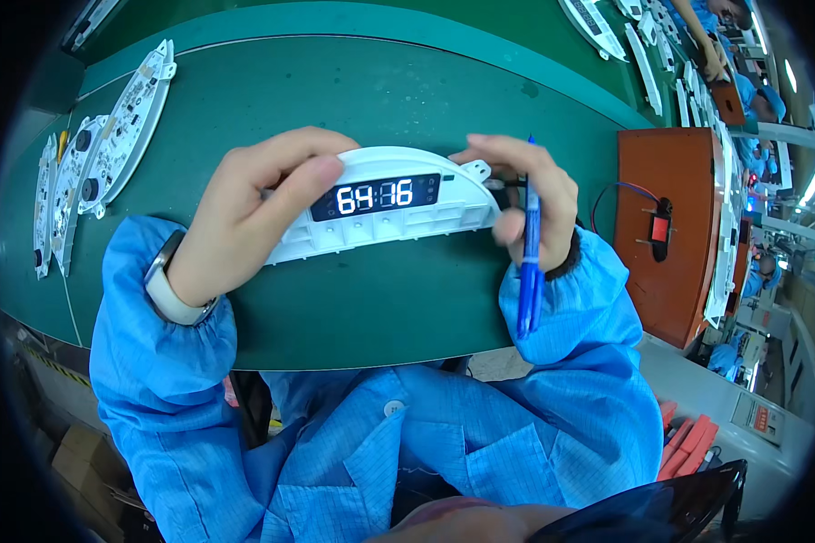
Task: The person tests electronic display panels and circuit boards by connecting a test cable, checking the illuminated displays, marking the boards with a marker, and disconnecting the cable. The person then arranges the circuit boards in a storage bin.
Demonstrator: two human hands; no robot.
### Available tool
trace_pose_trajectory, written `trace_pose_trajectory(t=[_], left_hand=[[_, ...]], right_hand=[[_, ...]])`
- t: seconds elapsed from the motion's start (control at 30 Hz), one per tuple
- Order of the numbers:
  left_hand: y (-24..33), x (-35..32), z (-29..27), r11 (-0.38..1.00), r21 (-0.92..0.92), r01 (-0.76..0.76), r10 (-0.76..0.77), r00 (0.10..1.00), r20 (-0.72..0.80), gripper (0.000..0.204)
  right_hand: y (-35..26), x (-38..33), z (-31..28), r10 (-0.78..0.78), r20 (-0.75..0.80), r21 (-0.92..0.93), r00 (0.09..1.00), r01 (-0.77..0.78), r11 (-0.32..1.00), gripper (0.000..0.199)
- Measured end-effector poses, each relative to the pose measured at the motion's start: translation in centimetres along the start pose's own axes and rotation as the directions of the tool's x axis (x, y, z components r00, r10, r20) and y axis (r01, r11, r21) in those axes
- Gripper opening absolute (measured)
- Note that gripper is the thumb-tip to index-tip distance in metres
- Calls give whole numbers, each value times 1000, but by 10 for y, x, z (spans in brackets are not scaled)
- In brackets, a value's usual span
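A white curved plastic panel (pixel 389 231) with a lit digital display (pixel 375 197) is held just above the green bench. My left hand (pixel 254 213) grips its left end, thumb on the front beside the display and fingers behind the upper edge. At the panel's right end, my right hand (pixel 539 190) is closed with a blue pen (pixel 531 244) held across its fingers, the pen pointing up and down the picture. The fingertips of that hand are by the panel's right tab (pixel 476 169); a small dark part there is mostly hidden.
On the right stands a reddish-brown box (pixel 656 281) with a black switch or socket (pixel 661 231) and a thin wire (pixel 620 185) running toward my right hand. More white panels with circuit boards (pixel 136 127) lie at left. Co-workers (pixel 770 104) sit at far right.
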State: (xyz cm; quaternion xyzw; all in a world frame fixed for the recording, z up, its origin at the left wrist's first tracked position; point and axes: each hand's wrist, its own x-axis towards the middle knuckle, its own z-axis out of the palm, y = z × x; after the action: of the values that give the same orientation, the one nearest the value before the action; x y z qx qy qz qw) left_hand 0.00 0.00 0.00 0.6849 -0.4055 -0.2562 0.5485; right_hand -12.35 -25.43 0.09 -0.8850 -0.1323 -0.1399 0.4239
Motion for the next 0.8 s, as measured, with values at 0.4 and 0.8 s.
trace_pose_trajectory(t=[0.4,0.8], left_hand=[[-6,0,5,882,-404,244,-248,968,44,34],[-6,-1,3,910,-369,189,-199,980,11,32]], right_hand=[[-15,0,11,-141,80,-252,987,157,955,70],[-10,1,17,-215,-4,-268,977,206,941,62]])
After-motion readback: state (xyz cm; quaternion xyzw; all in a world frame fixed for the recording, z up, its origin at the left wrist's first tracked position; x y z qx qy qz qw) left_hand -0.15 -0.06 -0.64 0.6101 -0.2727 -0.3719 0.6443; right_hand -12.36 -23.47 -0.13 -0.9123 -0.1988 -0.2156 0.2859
